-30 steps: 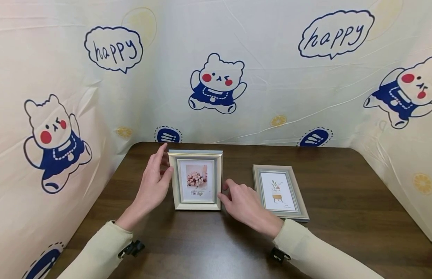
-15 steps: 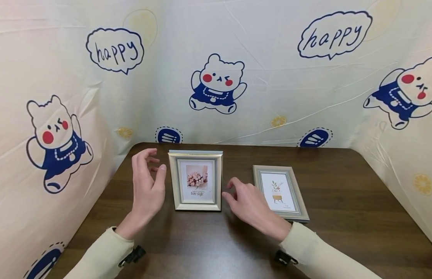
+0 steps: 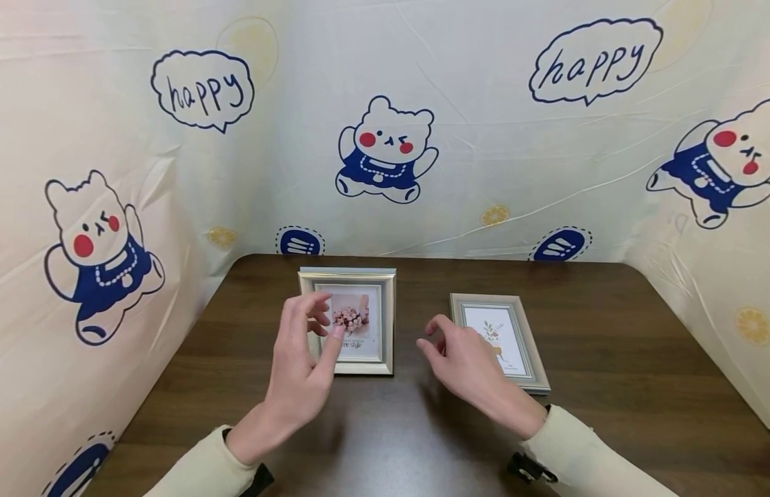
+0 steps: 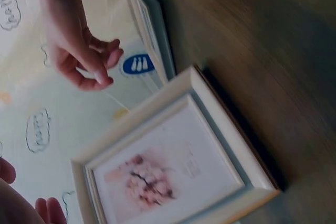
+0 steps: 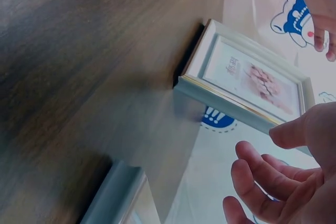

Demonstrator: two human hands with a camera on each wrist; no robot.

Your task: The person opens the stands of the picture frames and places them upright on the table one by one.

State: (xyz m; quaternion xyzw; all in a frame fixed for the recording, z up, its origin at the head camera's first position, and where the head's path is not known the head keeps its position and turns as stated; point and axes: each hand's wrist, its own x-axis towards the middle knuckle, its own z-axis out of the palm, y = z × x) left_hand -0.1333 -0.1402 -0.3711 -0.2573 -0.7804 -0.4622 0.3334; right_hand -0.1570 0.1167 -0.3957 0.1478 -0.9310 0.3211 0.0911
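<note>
A silver photo frame (image 3: pixel 385 324) with a pink bouquet picture stands upright on the table. In front of it, my left hand (image 3: pixel 304 366) overlaps its left side in the head view, fingers loosely bent and holding nothing. My right hand (image 3: pixel 472 362) hovers between the two frames, fingers relaxed with nothing in them. It covers part of a second photo frame (image 3: pixel 534 352), which lies flat with a potted plant picture. In the right wrist view the upright photo frame (image 5: pixel 252 82) shows beyond the fingers (image 5: pixel 262 174), apart from them.
A dark wooden table (image 3: pixel 621 359) carries both frames. A pale cloth (image 3: pixel 484 138) printed with bears and "happy" bubbles hangs behind the table and along both sides.
My left hand let go of the upright frame's left edge, drew off to the left, then came in front of it. My right hand moved right, away from that frame, which stays standing.
</note>
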